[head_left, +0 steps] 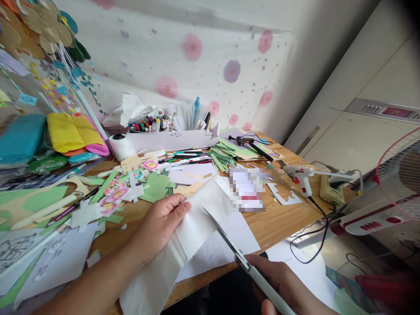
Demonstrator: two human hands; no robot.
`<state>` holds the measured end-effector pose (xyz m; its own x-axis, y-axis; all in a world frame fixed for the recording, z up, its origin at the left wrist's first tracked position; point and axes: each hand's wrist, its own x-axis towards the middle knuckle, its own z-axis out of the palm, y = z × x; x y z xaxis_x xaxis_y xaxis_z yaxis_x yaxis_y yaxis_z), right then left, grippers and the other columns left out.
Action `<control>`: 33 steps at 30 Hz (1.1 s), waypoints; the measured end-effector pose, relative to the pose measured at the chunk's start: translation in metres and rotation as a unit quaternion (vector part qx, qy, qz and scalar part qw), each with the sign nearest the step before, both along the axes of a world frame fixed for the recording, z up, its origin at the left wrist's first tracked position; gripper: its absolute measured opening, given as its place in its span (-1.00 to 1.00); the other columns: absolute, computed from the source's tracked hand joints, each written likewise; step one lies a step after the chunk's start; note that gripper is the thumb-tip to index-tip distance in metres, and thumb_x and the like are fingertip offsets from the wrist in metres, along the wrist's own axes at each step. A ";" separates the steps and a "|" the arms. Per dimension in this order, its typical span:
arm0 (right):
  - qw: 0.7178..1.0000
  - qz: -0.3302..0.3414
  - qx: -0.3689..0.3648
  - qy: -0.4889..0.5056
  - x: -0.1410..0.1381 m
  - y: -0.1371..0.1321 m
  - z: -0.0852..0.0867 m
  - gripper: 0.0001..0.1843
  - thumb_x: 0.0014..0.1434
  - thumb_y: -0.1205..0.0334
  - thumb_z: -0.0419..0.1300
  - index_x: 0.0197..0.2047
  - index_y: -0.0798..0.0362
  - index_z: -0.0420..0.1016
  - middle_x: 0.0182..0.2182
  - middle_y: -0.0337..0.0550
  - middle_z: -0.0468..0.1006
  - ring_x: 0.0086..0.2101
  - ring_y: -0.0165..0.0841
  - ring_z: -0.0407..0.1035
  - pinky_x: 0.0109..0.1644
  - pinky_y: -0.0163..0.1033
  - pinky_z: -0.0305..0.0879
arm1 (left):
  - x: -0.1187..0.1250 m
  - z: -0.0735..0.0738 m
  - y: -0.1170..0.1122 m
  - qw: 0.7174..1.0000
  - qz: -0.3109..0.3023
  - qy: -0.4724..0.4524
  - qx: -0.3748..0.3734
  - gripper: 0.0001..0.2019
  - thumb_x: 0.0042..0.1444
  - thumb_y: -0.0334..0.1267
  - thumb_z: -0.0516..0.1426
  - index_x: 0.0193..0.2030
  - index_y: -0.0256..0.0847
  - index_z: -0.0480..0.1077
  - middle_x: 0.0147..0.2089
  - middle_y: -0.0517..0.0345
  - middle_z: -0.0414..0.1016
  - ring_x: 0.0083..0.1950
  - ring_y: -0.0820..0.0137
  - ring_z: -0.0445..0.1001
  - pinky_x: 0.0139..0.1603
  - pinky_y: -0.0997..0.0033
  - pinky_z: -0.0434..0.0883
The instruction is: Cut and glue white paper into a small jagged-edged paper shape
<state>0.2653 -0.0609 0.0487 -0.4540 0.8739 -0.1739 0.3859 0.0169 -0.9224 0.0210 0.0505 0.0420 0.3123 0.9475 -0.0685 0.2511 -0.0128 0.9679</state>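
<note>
My left hand [167, 216] pinches a long strip of white paper [197, 218] between thumb and fingers. The strip hangs down over the table's front edge, with a fold across it. In my right hand [275, 273] is a pair of scissors [226, 238], seen nearly edge-on with a pale handle. Their tip lies over the right part of the strip, pointing up and left; whether it touches the paper I cannot tell. Beneath the strip, a white sheet [236, 236] lies on the wooden table [278, 223].
Paper scraps, pens and a green paper cutout [155, 187] cover the left. Behind stands a white box [170, 139] of markers. A white glue gun [303, 177], a black glue gun [251, 144] and a fan [387, 218] are at the right.
</note>
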 end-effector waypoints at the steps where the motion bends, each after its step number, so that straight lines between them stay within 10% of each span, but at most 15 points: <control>1: 1.000 0.000 -0.008 0.000 0.000 0.000 -0.001 -0.28 0.00 -0.38 0.11 -0.10 0.14 0.41 -0.59 -0.30 0.26 -0.56 -0.46 0.12 -0.55 -0.41 0.05 | 0.000 0.001 0.000 1.000 0.000 -0.002 -0.001 -0.64 0.14 0.05 0.04 -0.51 -0.17 0.20 -0.54 0.39 0.03 -0.48 0.48 0.06 -0.49 0.48 0.07; 7: 0.998 -0.030 -0.054 -0.001 -0.002 -0.004 -0.004 -0.39 -0.04 -0.30 0.24 -0.24 0.12 0.39 -0.59 -0.37 0.13 -0.56 -0.52 -0.01 -0.56 -0.43 -0.06 | -0.001 0.004 0.000 1.000 -0.010 -0.014 -0.019 -0.64 0.10 0.06 0.08 -0.52 -0.18 0.24 -0.57 0.39 0.06 -0.51 0.49 0.07 -0.52 0.51 0.08; 15: 1.000 0.012 0.015 0.002 0.001 -0.003 -0.015 -0.19 0.04 -0.42 0.02 0.02 0.14 0.37 -0.36 -0.08 0.48 -0.30 -0.20 0.39 -0.23 -0.24 0.35 | -0.001 0.011 -0.003 0.998 -0.025 -0.040 -0.042 -0.70 0.02 0.03 0.15 -0.49 -0.18 0.36 -0.56 0.29 0.31 -0.51 0.41 0.31 -0.52 0.48 0.25; 24: 1.000 -0.002 0.007 -0.026 0.000 -0.009 -0.009 -0.71 0.29 0.18 0.12 0.05 0.09 0.36 0.00 -0.07 0.42 -0.10 -0.25 0.40 -0.06 -0.05 0.40 | -0.005 0.002 -0.004 0.996 -0.071 -0.038 -0.049 -0.76 -0.02 -0.05 0.22 -0.36 -0.19 0.51 -0.50 0.23 0.48 -0.49 0.37 0.40 -0.50 0.45 0.32; 33: 0.999 -0.028 -0.007 -0.029 -0.007 -0.014 -0.008 -0.64 0.30 0.04 0.07 0.07 0.03 0.35 -0.21 -0.14 0.51 -0.27 -0.32 0.44 -0.19 -0.19 0.42 | -0.004 0.004 -0.006 0.989 -0.104 -0.070 -0.073 -0.77 0.01 -0.07 0.22 -0.34 -0.19 0.54 -0.42 0.18 0.53 -0.39 0.35 0.42 -0.42 0.44 0.35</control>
<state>0.2580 -0.0745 0.0408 -0.3934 0.8948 -0.2110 0.4379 -0.0194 -0.8988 0.0166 0.0446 0.0457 0.5162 0.8447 -0.1414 0.1215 0.0913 0.9884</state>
